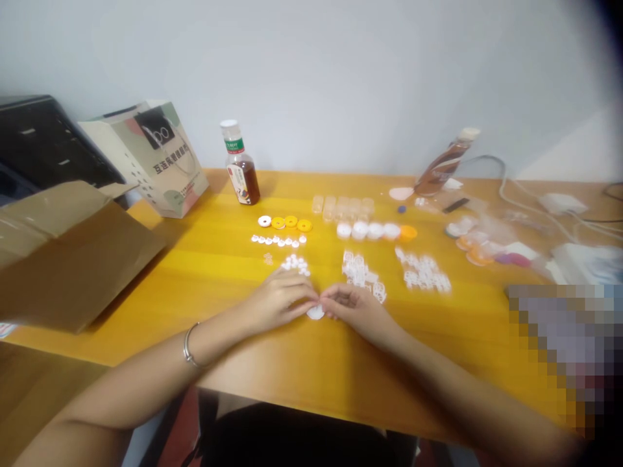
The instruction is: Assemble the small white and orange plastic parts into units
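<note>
the table [219, 259] looks like glossy wood, the carton [87, 266] matt cardboard, the white disc [316, 313] plastic (the bracelet [185, 347], polished metal).

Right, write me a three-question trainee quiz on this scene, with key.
1. True or false: the brown cardboard box is left of the clear bottle with a green neck label.
2. Where is the silver metal bracelet? A) right wrist; B) left wrist; C) neither.
3. What colour is the small flat round piece where the left hand and right hand meet?

Key: 1. True; 2. B; 3. White.
</note>
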A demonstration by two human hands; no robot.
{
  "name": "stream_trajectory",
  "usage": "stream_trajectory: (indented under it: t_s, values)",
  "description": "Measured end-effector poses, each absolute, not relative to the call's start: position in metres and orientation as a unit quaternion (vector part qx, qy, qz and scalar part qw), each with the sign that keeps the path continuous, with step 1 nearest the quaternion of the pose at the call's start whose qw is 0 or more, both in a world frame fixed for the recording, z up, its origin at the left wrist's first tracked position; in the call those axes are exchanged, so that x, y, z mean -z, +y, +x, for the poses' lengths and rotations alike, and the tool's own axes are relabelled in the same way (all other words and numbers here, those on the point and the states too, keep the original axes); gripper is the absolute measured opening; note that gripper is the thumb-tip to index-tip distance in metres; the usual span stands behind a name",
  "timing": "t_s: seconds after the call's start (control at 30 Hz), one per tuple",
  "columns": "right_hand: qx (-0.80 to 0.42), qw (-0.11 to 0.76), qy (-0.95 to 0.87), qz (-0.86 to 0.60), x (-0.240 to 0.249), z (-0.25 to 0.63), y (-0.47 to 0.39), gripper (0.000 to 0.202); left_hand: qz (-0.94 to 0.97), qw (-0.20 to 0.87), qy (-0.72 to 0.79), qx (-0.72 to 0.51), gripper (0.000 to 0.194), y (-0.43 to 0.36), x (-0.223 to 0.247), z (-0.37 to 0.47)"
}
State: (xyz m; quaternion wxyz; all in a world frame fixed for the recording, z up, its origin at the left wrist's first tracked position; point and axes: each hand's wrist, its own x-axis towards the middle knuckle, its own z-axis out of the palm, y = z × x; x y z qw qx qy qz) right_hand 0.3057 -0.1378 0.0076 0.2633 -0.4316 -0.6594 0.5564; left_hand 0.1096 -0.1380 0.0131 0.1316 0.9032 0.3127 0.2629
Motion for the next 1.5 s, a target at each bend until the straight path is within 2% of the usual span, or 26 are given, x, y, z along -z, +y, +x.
stream_trajectory:
  t_s: [0.13,0.27,0.53,1.0,1.23,1.5]
  values:
    - [-0.405,0.295,-0.76,-0.413,-0.003,0.309,-0.139,0.013,0.905,0.164,0.313,-0.239,0.016,-0.137,-0.011,0.109]
    - [-0.311,0.295,-0.824,-0.372,0.004,0.31,-0.141,0.026,0.911,0.179,0.309,-0.207,0.016,-0.136,-0.007,0.109]
    - [-0.285,0.283,-0.84,-0.364,0.009,0.31,-0.142,0.022,0.908,0.174,0.319,-0.206,0.011,-0.137,-0.006,0.112]
    - [-0.26,0.295,-0.85,-0.35,0.013,0.313,-0.141,0.015,0.898,0.199,0.328,-0.214,0.018,-0.138,-0.006,0.109]
    - [-0.201,0.312,-0.868,-0.331,0.018,0.314,-0.141,0.014,0.928,0.102,0.312,-0.174,0.024,-0.142,-0.012,0.101]
    - [-0.15,0.334,-0.881,-0.298,0.022,0.316,-0.138,0.014,0.936,0.078,0.307,-0.152,0.026,-0.143,-0.013,0.103]
